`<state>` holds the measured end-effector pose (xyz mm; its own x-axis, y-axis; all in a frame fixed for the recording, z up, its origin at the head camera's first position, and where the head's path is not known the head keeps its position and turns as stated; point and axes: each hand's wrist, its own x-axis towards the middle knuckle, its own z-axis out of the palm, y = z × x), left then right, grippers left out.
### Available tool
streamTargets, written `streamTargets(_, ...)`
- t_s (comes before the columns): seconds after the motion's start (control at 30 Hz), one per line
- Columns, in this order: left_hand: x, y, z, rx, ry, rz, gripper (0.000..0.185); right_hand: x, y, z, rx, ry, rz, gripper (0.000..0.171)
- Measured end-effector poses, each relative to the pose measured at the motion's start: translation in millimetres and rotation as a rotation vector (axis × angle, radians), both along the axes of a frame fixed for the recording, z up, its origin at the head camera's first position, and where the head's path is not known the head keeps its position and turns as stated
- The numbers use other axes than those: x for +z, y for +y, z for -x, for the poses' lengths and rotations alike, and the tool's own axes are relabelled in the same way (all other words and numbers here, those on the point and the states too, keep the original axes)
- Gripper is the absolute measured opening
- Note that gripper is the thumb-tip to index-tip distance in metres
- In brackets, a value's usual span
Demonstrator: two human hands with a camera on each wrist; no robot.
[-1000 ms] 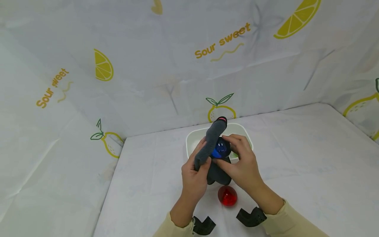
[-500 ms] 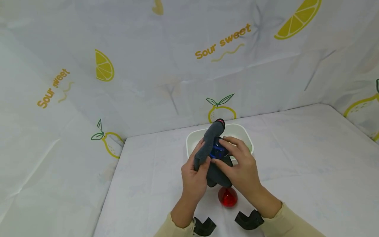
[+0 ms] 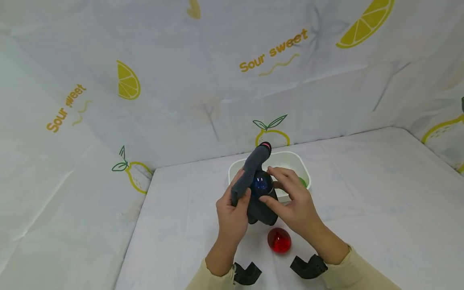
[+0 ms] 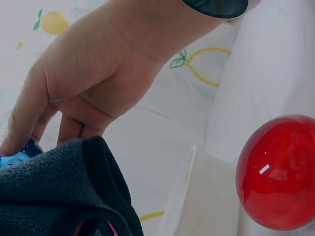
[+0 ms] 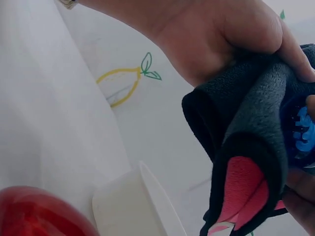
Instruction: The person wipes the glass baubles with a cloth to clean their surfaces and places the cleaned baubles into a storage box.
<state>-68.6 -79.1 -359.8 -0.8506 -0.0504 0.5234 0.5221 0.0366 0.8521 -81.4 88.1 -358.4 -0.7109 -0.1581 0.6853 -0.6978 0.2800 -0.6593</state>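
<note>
My left hand (image 3: pixel 232 211) grips a folded dark grey cloth (image 3: pixel 251 169), whose pink inner side shows in the right wrist view. Against the cloth sits a shiny dark blue ball (image 3: pixel 262 183) with a lighter blue figure in it (image 5: pixel 304 130). My right hand (image 3: pixel 295 201) pinches this ball from the right, forefinger on top and thumb below. Some fingers of both hands are hidden behind cloth and ball. On the table just below the hands rests a clear red ball (image 3: pixel 279 241), close up in the left wrist view.
Behind the hands stands a white plastic tub (image 3: pixel 295 160), with a green thing (image 3: pixel 302 182) partly visible inside. A white cloth covers the table (image 3: pixel 362 217), and a lemon-print sheet (image 3: pixel 203 96) hangs behind it. Black wrist mounts (image 3: pixel 309 266) sit on both wrists.
The left hand, cloth and blue ball have shifted slightly left. The ball has turned, its bright blue patch now out of sight in the head view. The red ball stays in place.
</note>
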Motion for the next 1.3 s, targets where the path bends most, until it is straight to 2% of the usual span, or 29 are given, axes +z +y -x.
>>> streamTargets(0.33, 0.2, 0.7, -0.7, -0.028, -0.005, -0.005, 0.043, -2.7, -2.9, -1.2, -0.033, -0.013, -0.030, 0.061)
streamTargets(0.63, 2.1, 4.5, -2.3, -0.049, -0.008, -0.001, 0.044, -7.4, -4.5, 0.5, -0.086, 0.075, -0.028, 0.055)
streamTargets(0.9, 0.9, 6.1, -3.0, -0.085, 0.034, 0.029, 0.043, -2.8, -4.6, -1.2, -0.136, -0.073, 0.078, 0.063)
streamTargets(1.3, 1.6, 6.8, -3.4, -0.088, 0.007, 0.032, 0.043, 0.1, -1.0, -1.5, -0.130, -0.073, 0.066, 0.062)
